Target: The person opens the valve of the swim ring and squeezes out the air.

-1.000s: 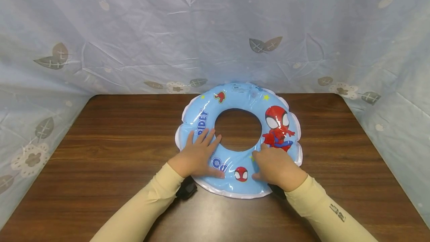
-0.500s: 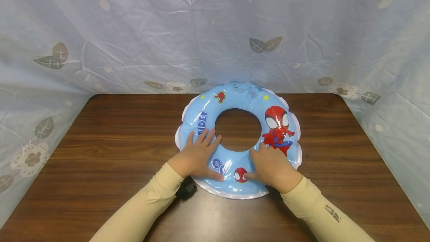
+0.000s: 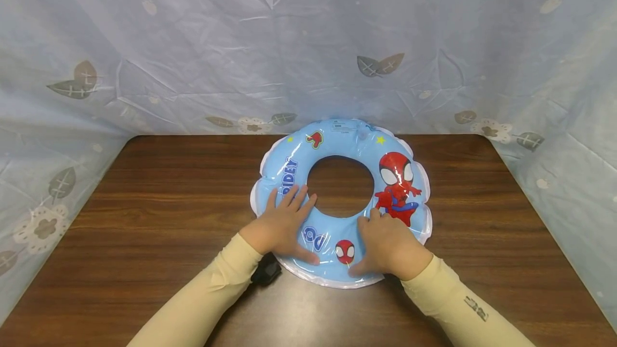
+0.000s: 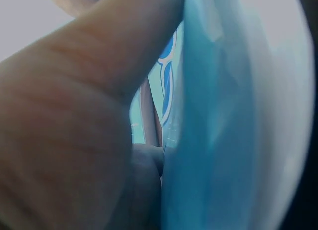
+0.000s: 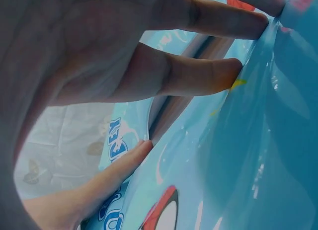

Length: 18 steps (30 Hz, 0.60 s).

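A light blue inflatable swim ring [image 3: 332, 272] with white scalloped edges lies on the table, printed with red masked cartoon figures and blue letters. My left hand [image 3: 281, 226] rests on its front left part, fingers spread over the lettering. In the left wrist view, the thumb [image 4: 99, 51] lies along the blue vinyl. My right hand [image 3: 390, 242] is on the front right part, below the large printed figure. In the right wrist view, its nearly straight fingers [image 5: 198, 76] press their tips into the vinyl, which creases there. Its thumb lies toward the ring's front edge.
The brown wood-grain table [image 3: 168, 202] extends to both sides of the ring. A pale blue curtain [image 3: 308, 52] with leaf and flower prints hangs behind and at both sides. A black wrist-worn device [image 3: 266, 270] shows under the left wrist.
My right hand has shifted slightly left. Its thumb reached over to the small printed face, then moved down toward the front edge. My left hand and the ring stay almost still.
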Available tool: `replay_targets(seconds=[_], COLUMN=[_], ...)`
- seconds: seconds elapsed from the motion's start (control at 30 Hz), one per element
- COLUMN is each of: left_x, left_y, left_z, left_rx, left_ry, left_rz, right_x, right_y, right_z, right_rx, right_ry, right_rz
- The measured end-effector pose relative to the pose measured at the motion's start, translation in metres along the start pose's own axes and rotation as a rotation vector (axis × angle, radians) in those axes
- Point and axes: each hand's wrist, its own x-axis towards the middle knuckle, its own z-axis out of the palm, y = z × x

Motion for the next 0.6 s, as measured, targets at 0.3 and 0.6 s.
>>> replay_targets(seconds=[0.3, 0.6], left_x=[0.001, 0.0], left_y=[-0.001, -0.004], left_z=[0.002, 0.001], left_rx=[0.015, -0.004], left_ry=[-0.018, 0.001], left_rz=[-0.016, 0.01], right_x=[0.0, -0.002], right_y=[-0.001, 0.025], right_z=[0.002, -0.013], right_rx=[-0.022, 0.101], right_ry=[0.017, -0.084], right_rz=[-0.011, -0.014])
